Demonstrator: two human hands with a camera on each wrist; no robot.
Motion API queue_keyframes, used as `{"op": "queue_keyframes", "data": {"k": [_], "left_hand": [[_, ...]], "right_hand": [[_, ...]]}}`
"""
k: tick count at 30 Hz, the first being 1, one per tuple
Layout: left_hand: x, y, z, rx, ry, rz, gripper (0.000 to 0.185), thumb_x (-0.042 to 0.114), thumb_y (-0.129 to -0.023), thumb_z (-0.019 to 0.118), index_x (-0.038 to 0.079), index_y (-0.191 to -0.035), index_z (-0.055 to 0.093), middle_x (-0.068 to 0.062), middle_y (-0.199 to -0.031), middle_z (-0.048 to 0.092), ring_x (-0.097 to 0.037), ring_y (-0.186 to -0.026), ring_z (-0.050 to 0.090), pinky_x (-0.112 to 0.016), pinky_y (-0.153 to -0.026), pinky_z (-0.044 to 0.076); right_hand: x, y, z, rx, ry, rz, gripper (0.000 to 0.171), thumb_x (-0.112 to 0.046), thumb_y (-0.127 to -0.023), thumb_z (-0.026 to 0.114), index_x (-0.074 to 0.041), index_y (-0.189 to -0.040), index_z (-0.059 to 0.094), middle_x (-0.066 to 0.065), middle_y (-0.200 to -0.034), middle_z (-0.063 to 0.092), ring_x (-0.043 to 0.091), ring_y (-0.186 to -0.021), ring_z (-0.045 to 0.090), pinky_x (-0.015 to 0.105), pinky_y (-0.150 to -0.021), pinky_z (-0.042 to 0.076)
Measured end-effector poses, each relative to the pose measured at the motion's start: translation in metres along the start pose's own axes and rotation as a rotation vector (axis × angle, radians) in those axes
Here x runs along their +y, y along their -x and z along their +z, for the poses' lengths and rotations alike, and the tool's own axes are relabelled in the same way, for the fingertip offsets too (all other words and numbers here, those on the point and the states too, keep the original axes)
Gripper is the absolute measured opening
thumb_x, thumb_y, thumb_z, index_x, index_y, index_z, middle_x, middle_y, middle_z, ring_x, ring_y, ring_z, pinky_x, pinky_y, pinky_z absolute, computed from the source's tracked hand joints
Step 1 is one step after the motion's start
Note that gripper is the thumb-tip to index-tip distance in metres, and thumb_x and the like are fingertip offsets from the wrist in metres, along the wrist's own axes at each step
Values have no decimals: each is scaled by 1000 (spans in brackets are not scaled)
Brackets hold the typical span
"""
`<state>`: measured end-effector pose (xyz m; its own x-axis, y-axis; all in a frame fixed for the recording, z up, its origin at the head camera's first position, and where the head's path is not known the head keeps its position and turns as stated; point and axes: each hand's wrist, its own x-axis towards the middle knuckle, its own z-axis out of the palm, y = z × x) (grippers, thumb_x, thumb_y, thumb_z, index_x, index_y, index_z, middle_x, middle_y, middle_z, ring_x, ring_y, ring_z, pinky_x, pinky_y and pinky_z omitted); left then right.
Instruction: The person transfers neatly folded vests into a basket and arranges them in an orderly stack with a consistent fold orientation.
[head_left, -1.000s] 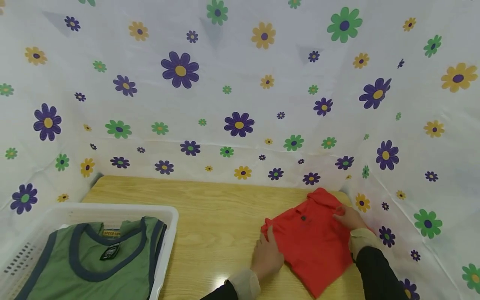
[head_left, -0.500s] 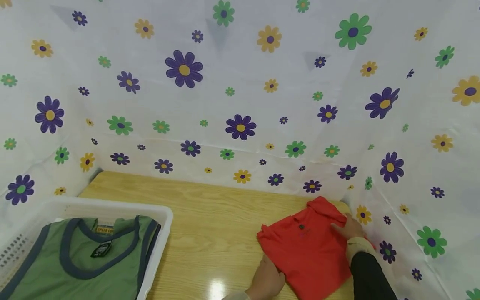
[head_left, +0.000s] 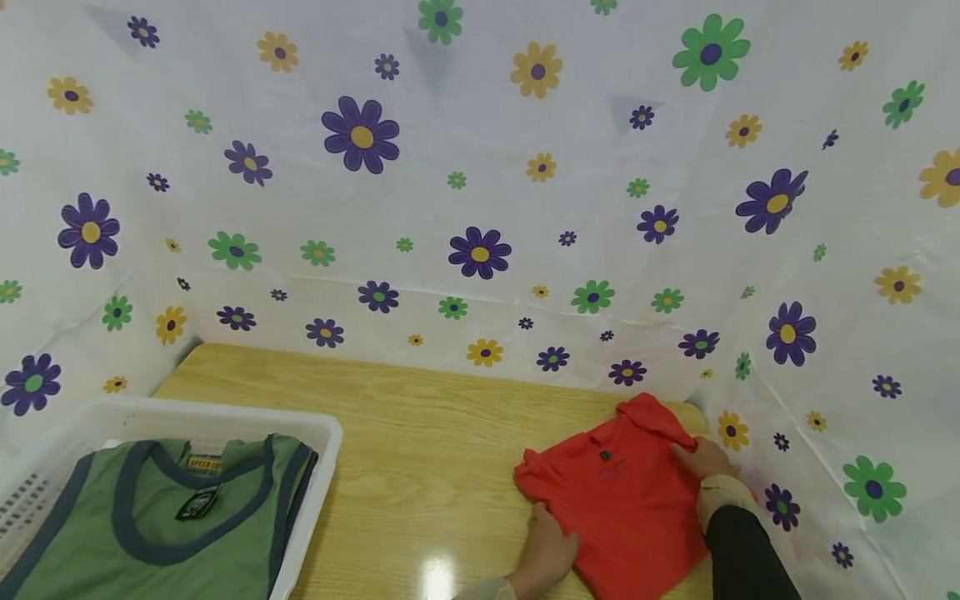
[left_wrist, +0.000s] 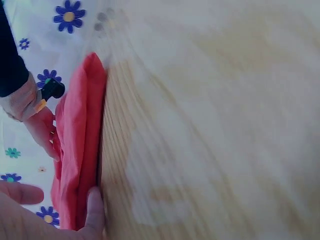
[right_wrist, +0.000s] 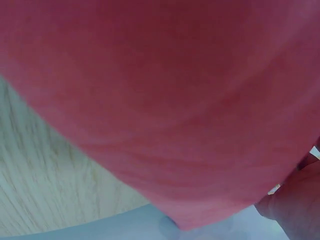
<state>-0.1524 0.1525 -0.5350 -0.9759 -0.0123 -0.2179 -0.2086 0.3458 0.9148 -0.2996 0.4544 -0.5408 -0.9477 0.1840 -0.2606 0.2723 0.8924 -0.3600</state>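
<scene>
A folded red shirt (head_left: 618,500) lies on the wooden table (head_left: 420,433) near its right end. My left hand (head_left: 546,550) is at the shirt's near left edge. In the left wrist view its thumb (left_wrist: 95,210) lies along the fold on the table side and a finger (left_wrist: 20,192) reaches over the red shirt (left_wrist: 80,145), so the edge sits between them. My right hand (head_left: 701,458) rests with its fingers on the shirt's far right edge. The right wrist view is almost filled by the red shirt (right_wrist: 165,100), with part of the right hand (right_wrist: 295,205) at the lower right.
A white plastic basket (head_left: 225,417) stands at the near left with a green tank top (head_left: 172,525) in it. White cloth with flower print (head_left: 480,208) walls the table at the back and both sides, close to the shirt on the right.
My left hand has slid toward me along the shirt's left edge and now holds that edge. The right hand has stayed at the right edge. The shirt has barely moved.
</scene>
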Motion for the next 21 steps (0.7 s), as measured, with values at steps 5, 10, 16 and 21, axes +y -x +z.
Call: {"op": "queue_keyframes", "data": {"k": [5,10,16,21], "left_hand": [[-1,-3,7,151,102,-9,68,7,-72,61,-24,-125,31,-37,-121,43,-49,-118,44,-53,-100,39],[-4,-10,8,52,93,-15,45,18,-87,60,-14,-114,46,-19,-88,60,-25,-66,64,-33,-60,54],[3,-17,15,54,-142,11,46,21,-86,64,-13,-112,45,-26,-97,61,-39,-97,62,-45,-81,51],[8,-18,21,74,-156,20,40,13,-88,59,-9,-113,35,-20,-77,62,-32,-75,66,-39,-62,52]], "right_hand": [[4,-1,2,10,-74,-58,57,-45,-89,50,11,-99,53,15,-78,55,24,-71,49,32,-63,39],[6,0,0,19,-94,-76,48,-43,-90,50,4,-86,53,7,-70,49,20,-67,47,28,-59,35],[-2,7,-6,9,-132,-58,40,-37,-90,51,2,-83,55,2,-65,40,19,-66,44,28,-59,32],[-13,9,-17,10,-133,-60,35,-31,-89,54,4,-87,57,4,-68,45,21,-70,45,28,-61,34]]}}
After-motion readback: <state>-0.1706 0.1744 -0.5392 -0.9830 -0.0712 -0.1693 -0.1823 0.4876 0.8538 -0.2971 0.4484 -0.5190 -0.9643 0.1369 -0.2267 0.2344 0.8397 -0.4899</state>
